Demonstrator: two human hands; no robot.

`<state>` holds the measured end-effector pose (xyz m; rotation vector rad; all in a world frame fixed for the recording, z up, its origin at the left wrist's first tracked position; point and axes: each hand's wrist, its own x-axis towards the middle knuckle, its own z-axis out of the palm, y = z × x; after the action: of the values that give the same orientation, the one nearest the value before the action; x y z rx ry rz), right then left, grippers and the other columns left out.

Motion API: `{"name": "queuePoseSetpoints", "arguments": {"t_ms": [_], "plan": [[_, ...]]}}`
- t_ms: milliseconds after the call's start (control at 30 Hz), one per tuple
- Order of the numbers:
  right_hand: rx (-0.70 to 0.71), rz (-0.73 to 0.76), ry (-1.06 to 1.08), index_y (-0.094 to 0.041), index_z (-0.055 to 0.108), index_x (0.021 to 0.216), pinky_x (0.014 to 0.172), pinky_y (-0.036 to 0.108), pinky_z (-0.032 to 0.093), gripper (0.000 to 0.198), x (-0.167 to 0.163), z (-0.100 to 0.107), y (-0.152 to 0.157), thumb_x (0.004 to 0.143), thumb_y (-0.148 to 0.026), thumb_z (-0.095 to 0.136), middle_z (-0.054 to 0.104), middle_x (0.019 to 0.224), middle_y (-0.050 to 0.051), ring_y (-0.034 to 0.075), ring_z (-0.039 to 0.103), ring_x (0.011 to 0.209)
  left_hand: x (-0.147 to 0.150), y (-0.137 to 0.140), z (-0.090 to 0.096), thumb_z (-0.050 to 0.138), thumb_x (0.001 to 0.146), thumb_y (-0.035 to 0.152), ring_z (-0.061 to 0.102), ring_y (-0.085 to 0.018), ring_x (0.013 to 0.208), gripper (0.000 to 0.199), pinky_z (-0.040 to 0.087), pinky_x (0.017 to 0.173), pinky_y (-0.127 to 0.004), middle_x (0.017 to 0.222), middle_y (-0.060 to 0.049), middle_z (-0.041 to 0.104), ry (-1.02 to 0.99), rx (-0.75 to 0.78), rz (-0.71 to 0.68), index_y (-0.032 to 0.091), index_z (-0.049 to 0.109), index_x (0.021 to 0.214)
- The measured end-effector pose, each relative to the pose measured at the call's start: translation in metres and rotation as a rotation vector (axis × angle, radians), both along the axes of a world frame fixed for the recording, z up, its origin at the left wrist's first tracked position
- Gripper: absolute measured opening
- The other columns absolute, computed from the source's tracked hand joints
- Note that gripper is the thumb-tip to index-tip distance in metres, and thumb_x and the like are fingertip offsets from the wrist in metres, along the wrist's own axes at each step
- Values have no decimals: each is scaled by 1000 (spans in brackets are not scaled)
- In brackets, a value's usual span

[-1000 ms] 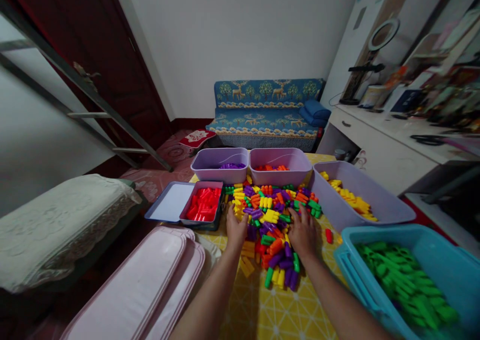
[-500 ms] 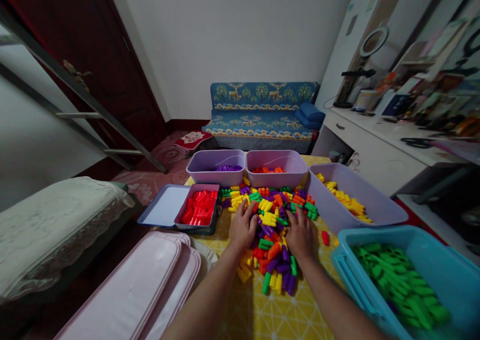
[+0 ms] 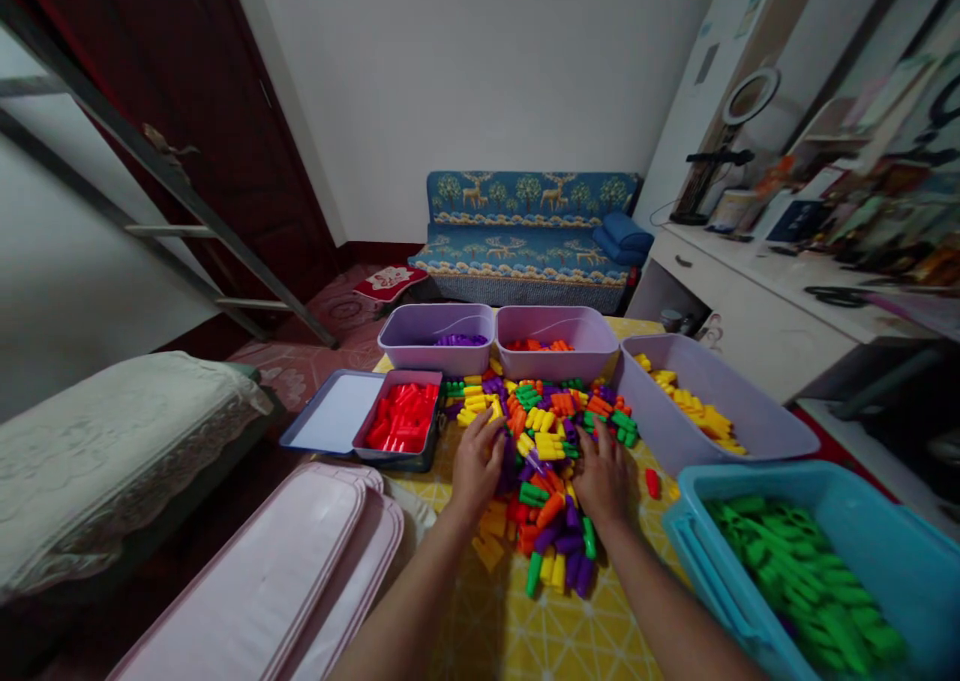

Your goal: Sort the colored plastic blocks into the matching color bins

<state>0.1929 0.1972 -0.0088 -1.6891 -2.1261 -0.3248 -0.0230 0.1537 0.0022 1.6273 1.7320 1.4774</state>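
Note:
A mixed pile of plastic building blocks, yellow, purple, orange, green and red, lies across the table in front of me. At its left side is my left hand, fingers bent and apart, their tips by a yellow block. I see no block clearly gripped there. My right hand rests on the right side of the pile with fingers spread. Its fingertips are near green blocks, and nothing shows in its grasp. The undersides of both hands are hidden.
Behind the pile stand two lilac bins, one with purple blocks, one with orange blocks. Red blocks fill an open case at left. Yellow blocks and green blocks sit in bins at right. Pink lids lie front left.
My left hand has drawn slightly left and back, its fingers more bent. My right hand stays at nearly the same spot on the pile. The view has shifted a little.

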Motion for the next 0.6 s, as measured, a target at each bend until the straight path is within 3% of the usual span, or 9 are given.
{"name": "queuePoseSetpoints", "arguments": {"t_ms": [100,233,367,467,600], "plan": [[2,12,23,-20,58,129,100,39,40,47,1,-4,2,82,-17,54,43,147,12,28,48,118,-16,-8,-20,47,80,5,57,-22,123,48,42,110,-44,128,-8,64,-92,19,133,23,67,120],[8,22,40,-20,57,130,100,39,40,49,2,-9,5,81,-17,54,41,147,11,28,47,120,-24,0,-37,47,71,0,59,-23,122,55,42,110,-46,123,-6,68,-134,-1,123,22,69,116],[-6,23,57,-20,57,131,102,39,39,50,2,-11,6,81,-16,54,40,148,11,28,46,122,-11,16,-32,53,84,20,58,-25,122,38,43,108,-46,126,-10,66,-155,-73,143,20,67,120],[-16,21,78,-20,56,131,102,41,40,51,3,-11,6,81,-13,51,40,149,11,28,47,123,1,19,-23,57,87,36,51,-27,130,45,37,112,-48,137,-10,59,-51,-112,138,22,60,130],[-19,68,216,-18,62,122,105,44,38,40,4,-17,9,86,-17,44,42,148,12,28,46,126,5,14,-19,51,91,40,47,-25,133,43,33,115,-48,140,-8,56,42,-87,89,25,60,130]]}}
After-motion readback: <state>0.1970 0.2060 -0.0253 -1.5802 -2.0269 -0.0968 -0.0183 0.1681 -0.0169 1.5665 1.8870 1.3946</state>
